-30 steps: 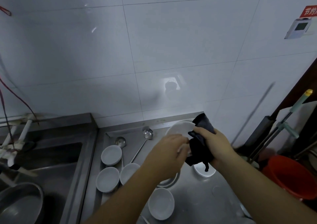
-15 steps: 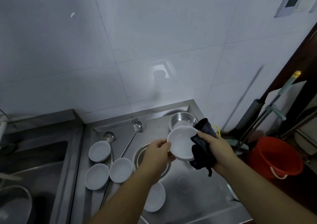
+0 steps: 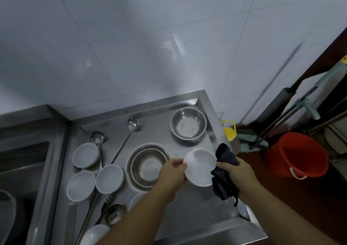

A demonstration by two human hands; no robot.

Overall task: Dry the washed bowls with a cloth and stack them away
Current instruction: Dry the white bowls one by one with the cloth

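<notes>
My left hand (image 3: 171,177) pinches the left rim of a white bowl (image 3: 200,166), held above the steel counter (image 3: 187,212) with its inside facing me. My right hand (image 3: 237,175) grips a dark cloth (image 3: 224,173) bunched against the bowl's right edge. Three white bowls (image 3: 85,154) (image 3: 80,185) (image 3: 109,178) sit on the counter at the left. Another white bowl (image 3: 135,199) is partly hidden under my left forearm, and one (image 3: 93,234) lies at the bottom edge.
Two steel bowls stand on the counter, one in the middle (image 3: 148,166), one at the back right (image 3: 188,125). Ladles (image 3: 132,124) (image 3: 96,137) (image 3: 112,213) lie among the bowls. A sink (image 3: 20,169) is at the left. A red bucket (image 3: 296,154) and mops (image 3: 293,113) stand right of the counter.
The view has tilted down and the counter fills more of it. The bowl and cloth have come lower and to the right, past the middle steel bowl. Both hands keep their grips.
</notes>
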